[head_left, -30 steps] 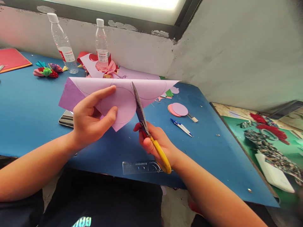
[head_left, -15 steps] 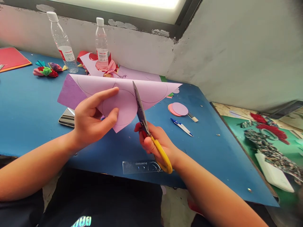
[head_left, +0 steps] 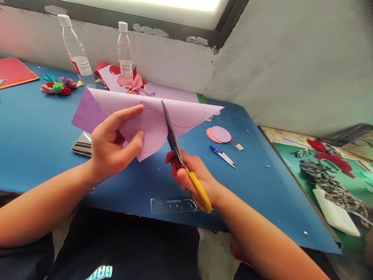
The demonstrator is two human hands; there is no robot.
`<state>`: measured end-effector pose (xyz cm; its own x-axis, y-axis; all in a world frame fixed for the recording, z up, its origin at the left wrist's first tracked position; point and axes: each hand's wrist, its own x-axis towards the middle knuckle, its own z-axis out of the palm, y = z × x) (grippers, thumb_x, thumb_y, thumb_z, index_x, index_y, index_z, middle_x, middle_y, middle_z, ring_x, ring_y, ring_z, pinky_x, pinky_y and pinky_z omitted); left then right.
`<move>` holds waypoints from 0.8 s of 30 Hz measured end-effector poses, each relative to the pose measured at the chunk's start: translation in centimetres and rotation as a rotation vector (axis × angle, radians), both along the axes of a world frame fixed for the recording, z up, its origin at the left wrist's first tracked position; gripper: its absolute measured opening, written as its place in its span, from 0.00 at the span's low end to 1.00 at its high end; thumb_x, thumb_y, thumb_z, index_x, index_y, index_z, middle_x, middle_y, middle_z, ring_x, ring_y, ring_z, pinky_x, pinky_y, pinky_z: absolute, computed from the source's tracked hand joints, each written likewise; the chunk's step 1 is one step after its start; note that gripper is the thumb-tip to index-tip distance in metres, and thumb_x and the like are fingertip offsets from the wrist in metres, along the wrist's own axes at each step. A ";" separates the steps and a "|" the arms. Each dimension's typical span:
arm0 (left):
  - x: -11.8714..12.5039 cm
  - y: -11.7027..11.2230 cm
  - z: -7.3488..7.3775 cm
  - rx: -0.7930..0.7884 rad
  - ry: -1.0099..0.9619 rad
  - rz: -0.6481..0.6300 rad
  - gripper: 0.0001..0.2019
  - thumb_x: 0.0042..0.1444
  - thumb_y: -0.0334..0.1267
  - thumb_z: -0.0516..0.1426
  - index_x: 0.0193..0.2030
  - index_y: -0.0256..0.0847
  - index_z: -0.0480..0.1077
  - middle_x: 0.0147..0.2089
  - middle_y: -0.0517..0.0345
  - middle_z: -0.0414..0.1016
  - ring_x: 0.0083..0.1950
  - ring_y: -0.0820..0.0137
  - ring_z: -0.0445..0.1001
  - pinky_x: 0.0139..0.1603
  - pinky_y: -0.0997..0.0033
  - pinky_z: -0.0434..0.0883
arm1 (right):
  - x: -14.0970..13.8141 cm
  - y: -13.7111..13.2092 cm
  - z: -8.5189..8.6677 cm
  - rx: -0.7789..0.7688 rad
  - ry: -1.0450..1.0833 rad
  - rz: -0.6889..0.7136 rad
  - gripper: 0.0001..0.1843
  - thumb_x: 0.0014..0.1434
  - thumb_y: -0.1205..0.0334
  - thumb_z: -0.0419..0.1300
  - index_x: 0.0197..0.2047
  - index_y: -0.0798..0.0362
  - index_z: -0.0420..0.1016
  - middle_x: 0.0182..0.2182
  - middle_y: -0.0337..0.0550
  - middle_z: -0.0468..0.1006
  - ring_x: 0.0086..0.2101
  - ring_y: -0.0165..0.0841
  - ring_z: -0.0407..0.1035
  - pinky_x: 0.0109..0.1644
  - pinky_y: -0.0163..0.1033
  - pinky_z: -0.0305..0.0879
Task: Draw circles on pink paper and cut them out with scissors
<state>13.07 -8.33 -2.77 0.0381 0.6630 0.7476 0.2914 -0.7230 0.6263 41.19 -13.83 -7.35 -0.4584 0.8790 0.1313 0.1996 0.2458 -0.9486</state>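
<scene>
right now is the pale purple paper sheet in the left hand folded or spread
Folded over: a darker layer of the sheet shows behind at left; whether creased, cannot tell.

The lilac paper sheet with drawn circles (head_left: 153, 130) is now turned slightly clockwise: its far left corner lies farther away, overlapping the foot of the left clear plastic bottle (head_left: 76, 48), while its right tip lies nearer and farther right, hiding more of the small green and pink paper scraps (head_left: 210, 118).
</scene>
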 end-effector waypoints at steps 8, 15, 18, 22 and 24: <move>0.1 0.0 -0.1 -0.018 0.020 0.056 0.23 0.78 0.55 0.73 0.72 0.49 0.90 0.64 0.56 0.98 0.47 0.59 0.95 0.37 0.59 0.97 | -0.1 0.0 0.0 0.012 0.002 -0.005 0.48 0.77 0.05 0.61 0.59 0.46 0.80 0.26 0.30 0.67 0.27 0.36 0.65 0.31 0.41 0.63; -0.6 0.7 -0.7 0.094 0.002 -0.017 0.18 0.81 0.46 0.72 0.72 0.50 0.92 0.62 0.55 0.98 0.47 0.61 0.94 0.36 0.61 0.94 | -0.1 0.0 -0.1 0.030 0.029 0.007 0.46 0.79 0.07 0.61 0.59 0.46 0.80 0.24 0.27 0.65 0.25 0.34 0.62 0.30 0.40 0.61; -0.6 0.7 -0.7 0.093 0.017 0.011 0.18 0.80 0.44 0.70 0.71 0.49 0.92 0.60 0.55 0.98 0.45 0.64 0.92 0.36 0.64 0.92 | -0.1 0.0 0.0 0.029 0.021 0.003 0.46 0.79 0.07 0.61 0.58 0.46 0.80 0.25 0.28 0.65 0.26 0.34 0.62 0.30 0.40 0.61; -0.3 0.6 -0.6 0.089 0.041 0.061 0.17 0.76 0.44 0.70 0.66 0.49 0.95 0.50 0.55 0.98 0.36 0.66 0.86 0.30 0.64 0.84 | 0.0 0.0 0.0 0.011 0.009 0.010 0.48 0.78 0.06 0.61 0.60 0.46 0.80 0.25 0.28 0.65 0.26 0.35 0.63 0.30 0.41 0.61; -0.3 0.5 -0.5 0.099 0.031 0.052 0.17 0.74 0.41 0.70 0.65 0.50 0.95 0.51 0.54 0.98 0.35 0.67 0.85 0.29 0.64 0.82 | 0.0 0.0 0.0 0.009 0.004 0.012 0.47 0.78 0.07 0.61 0.61 0.46 0.80 0.25 0.28 0.65 0.26 0.36 0.62 0.30 0.41 0.60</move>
<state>12.79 -7.82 -3.25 0.0297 0.5879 0.8084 0.3481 -0.7642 0.5429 41.16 -13.86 -7.39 -0.4680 0.8724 0.1410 0.1930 0.2566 -0.9470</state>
